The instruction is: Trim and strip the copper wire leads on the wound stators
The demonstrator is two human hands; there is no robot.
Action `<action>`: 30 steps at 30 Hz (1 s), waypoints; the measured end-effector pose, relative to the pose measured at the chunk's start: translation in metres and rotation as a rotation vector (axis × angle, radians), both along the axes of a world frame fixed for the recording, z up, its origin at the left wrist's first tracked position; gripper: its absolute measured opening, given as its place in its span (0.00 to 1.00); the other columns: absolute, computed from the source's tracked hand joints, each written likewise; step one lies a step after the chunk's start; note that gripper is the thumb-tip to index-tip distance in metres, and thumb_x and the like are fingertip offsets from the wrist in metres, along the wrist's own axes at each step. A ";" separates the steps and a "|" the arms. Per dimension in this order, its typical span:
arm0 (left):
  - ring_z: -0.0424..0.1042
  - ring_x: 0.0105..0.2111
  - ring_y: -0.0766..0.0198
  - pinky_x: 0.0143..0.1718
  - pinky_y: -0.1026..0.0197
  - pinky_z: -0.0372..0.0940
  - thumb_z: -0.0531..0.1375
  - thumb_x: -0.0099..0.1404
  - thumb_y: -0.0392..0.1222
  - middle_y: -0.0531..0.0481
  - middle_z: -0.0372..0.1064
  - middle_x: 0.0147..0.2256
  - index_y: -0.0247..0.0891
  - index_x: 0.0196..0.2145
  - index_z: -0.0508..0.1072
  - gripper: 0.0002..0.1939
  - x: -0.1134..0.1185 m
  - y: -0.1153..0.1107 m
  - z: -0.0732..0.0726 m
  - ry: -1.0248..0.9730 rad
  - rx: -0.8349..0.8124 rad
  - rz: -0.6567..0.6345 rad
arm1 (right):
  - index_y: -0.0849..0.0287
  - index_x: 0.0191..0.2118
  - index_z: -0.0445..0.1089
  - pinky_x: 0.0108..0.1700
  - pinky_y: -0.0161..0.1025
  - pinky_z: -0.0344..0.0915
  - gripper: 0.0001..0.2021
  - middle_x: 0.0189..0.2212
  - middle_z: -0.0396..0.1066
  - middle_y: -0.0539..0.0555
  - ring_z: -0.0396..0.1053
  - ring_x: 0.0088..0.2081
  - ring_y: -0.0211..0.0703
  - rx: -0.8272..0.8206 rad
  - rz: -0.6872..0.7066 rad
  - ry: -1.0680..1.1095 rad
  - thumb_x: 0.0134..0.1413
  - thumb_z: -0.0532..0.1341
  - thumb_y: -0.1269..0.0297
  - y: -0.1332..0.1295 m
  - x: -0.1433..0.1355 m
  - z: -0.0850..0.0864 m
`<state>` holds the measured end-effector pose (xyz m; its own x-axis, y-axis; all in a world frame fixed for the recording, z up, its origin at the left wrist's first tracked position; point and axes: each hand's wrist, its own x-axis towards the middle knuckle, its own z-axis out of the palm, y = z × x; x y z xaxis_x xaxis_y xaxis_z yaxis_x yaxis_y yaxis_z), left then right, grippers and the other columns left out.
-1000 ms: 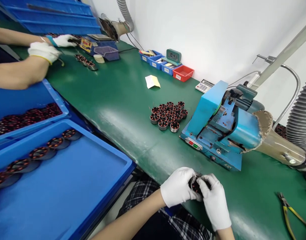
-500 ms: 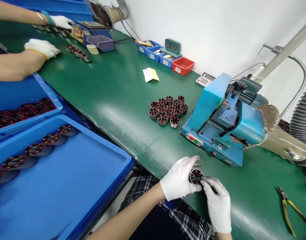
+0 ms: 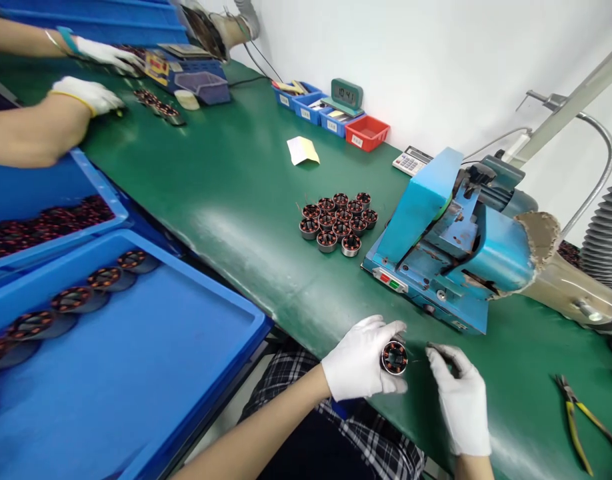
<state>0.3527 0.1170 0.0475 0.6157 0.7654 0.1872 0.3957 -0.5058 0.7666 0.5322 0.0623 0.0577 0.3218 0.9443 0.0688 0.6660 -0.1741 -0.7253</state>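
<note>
My left hand point(image 3: 362, 360), in a white glove, is closed around a small ring-shaped motor stator point(image 3: 395, 358) with copper windings, its open face turned up toward me. A thin wire end sticks out from the stator's right side. To the right, apart from the stator, is my gloved right hand point(image 3: 459, 393). Its darkened fingertips are pinched together; whatever may lie between them is too small to make out. A cluster of similar stators point(image 3: 341, 231) stands on the green table point(image 3: 226, 173) beyond my hands.
A blue belt machine point(image 3: 436, 240) stands at the right, with yellow-handled pliers point(image 3: 572, 413) nearer me. Blue trays point(image 3: 186, 347) with stators are at the left. A co-worker's gloved hands point(image 3: 86, 95) work at the far left. Small bins point(image 3: 367, 133) line the wall.
My right hand has moved away from the stator to the right. My left hand keeps hold of the stator almost in place. The co-worker's far hand has shifted slightly.
</note>
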 end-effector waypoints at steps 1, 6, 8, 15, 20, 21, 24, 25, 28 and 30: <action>0.67 0.40 0.53 0.46 0.53 0.62 0.69 0.44 0.45 0.46 0.70 0.41 0.34 0.54 0.57 0.42 -0.001 0.001 -0.001 -0.007 0.003 -0.023 | 0.57 0.32 0.72 0.39 0.41 0.64 0.12 0.32 0.73 0.55 0.69 0.35 0.47 0.000 0.104 0.006 0.50 0.59 0.54 0.002 -0.007 0.005; 0.68 0.43 0.56 0.51 0.53 0.59 0.63 0.48 0.36 0.46 0.66 0.48 0.38 0.59 0.48 0.43 -0.003 0.003 -0.010 -0.055 0.013 -0.118 | 0.55 0.32 0.73 0.39 0.46 0.61 0.06 0.32 0.71 0.55 0.66 0.35 0.49 -0.060 0.391 -0.314 0.51 0.60 0.63 0.016 -0.040 0.015; 0.68 0.44 0.55 0.51 0.52 0.59 0.64 0.48 0.37 0.46 0.66 0.49 0.40 0.59 0.48 0.44 -0.002 0.002 -0.012 -0.051 0.001 -0.100 | 0.55 0.30 0.73 0.38 0.46 0.60 0.07 0.30 0.71 0.55 0.65 0.34 0.48 -0.050 0.388 -0.320 0.53 0.57 0.65 0.018 -0.042 0.012; 0.67 0.44 0.51 0.48 0.51 0.61 0.70 0.43 0.47 0.45 0.69 0.42 0.37 0.57 0.54 0.47 0.001 0.000 -0.006 0.031 -0.047 -0.022 | 0.57 0.26 0.69 0.36 0.39 0.63 0.11 0.27 0.69 0.52 0.67 0.31 0.44 0.003 0.053 0.128 0.51 0.58 0.56 0.001 -0.021 -0.008; 0.67 0.39 0.54 0.45 0.53 0.61 0.70 0.43 0.48 0.48 0.70 0.39 0.38 0.47 0.63 0.34 0.002 0.000 -0.005 0.033 -0.014 -0.024 | 0.57 0.24 0.70 0.36 0.39 0.62 0.11 0.26 0.69 0.52 0.67 0.30 0.43 0.066 -0.064 0.062 0.50 0.59 0.56 -0.003 -0.021 -0.017; 0.67 0.38 0.55 0.45 0.53 0.61 0.70 0.43 0.48 0.49 0.70 0.38 0.38 0.45 0.64 0.32 0.002 0.000 -0.005 0.025 -0.003 -0.027 | 0.57 0.24 0.70 0.36 0.39 0.62 0.11 0.26 0.69 0.52 0.67 0.30 0.43 0.070 -0.052 0.044 0.50 0.58 0.56 -0.002 -0.022 -0.016; 0.67 0.37 0.56 0.44 0.53 0.61 0.69 0.45 0.48 0.49 0.69 0.37 0.37 0.42 0.64 0.28 0.002 -0.001 -0.007 0.002 0.027 -0.012 | 0.56 0.24 0.71 0.36 0.40 0.62 0.10 0.27 0.69 0.52 0.67 0.31 0.44 0.029 0.042 -0.012 0.50 0.58 0.57 -0.003 -0.024 -0.010; 0.67 0.37 0.56 0.44 0.54 0.60 0.68 0.46 0.47 0.49 0.69 0.36 0.37 0.41 0.64 0.27 0.001 -0.001 -0.007 -0.001 0.033 -0.004 | 0.56 0.24 0.71 0.37 0.40 0.62 0.10 0.27 0.69 0.52 0.67 0.32 0.44 0.013 0.067 -0.033 0.50 0.58 0.58 -0.006 -0.024 -0.008; 0.67 0.37 0.57 0.45 0.54 0.60 0.66 0.48 0.45 0.49 0.68 0.36 0.37 0.40 0.64 0.23 0.001 -0.002 -0.007 0.001 0.029 -0.011 | 0.56 0.25 0.70 0.37 0.40 0.62 0.10 0.28 0.69 0.53 0.67 0.32 0.45 -0.012 0.063 -0.072 0.51 0.58 0.58 -0.011 -0.024 -0.006; 0.68 0.37 0.57 0.45 0.54 0.60 0.66 0.49 0.46 0.49 0.68 0.36 0.37 0.40 0.64 0.23 0.001 -0.001 -0.007 0.003 0.014 -0.030 | 0.56 0.25 0.70 0.35 0.40 0.62 0.11 0.27 0.70 0.53 0.67 0.31 0.45 -0.026 0.030 -0.056 0.51 0.58 0.58 -0.011 -0.021 -0.011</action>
